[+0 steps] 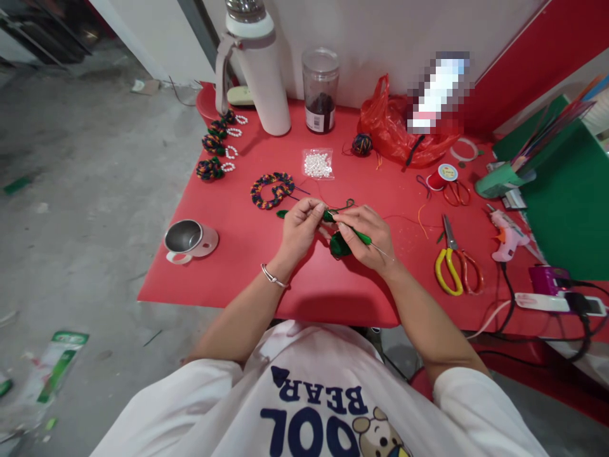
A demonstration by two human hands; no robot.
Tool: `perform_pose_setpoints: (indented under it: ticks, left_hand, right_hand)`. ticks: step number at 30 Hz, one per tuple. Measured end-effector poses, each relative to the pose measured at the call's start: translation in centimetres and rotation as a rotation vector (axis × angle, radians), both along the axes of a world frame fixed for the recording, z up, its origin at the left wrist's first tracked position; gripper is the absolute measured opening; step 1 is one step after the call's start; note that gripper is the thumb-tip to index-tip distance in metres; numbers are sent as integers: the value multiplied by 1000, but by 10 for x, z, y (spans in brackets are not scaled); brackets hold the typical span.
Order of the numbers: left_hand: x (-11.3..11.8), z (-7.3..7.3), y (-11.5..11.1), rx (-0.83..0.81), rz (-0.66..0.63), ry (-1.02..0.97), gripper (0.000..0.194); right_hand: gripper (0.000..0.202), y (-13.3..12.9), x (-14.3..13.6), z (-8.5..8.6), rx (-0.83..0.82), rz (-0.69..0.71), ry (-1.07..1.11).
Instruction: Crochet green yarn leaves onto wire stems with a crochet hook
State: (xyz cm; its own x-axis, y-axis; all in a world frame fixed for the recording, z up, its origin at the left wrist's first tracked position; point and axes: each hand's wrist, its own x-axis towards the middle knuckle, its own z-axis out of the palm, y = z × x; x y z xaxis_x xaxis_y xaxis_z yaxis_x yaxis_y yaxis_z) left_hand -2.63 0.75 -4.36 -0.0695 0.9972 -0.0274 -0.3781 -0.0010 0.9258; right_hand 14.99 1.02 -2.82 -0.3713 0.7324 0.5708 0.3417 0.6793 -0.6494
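My left hand (301, 230) pinches a small dark green crocheted piece (328, 216) above the red table. In my right hand (368, 238) is a crochet hook with a green handle (360, 236), its tip at the green piece. A dark green ball of yarn (340, 244) lies just below and between my hands. Beyond my left hand rests a multicoloured crocheted strip (271, 190), curled into a loop, with a green leaf-like end beside my fingers.
The red table (190, 279) holds a metal cup (191, 240), a white bottle (266, 76), a jar (320, 92), a bag of white beads (318, 164), beaded crochet pieces (209, 169), a red bag (390, 127), scissors (450, 254) and a pink glue gun (509, 233).
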Motion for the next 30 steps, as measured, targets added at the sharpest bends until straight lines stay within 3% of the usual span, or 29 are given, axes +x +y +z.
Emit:
perform_pose_setpoints:
  ticks: [7,12,21,30]
  left_hand:
    - [1,2,-1,-10,-55,-21,48]
    - [-1,3,-1,-96,-153,-88,46]
    - [-5,9,-1,-165,-208,-158,39]
    - [-7,9,-1,-167,-245,-213,45]
  right_hand:
    - [23,0,0,2,-119,32,75]
    - [25,5,6,4,-379,90,182]
    - [36,12,7,-7,-857,149,502]
    - [36,13,8,0,-898,173,556]
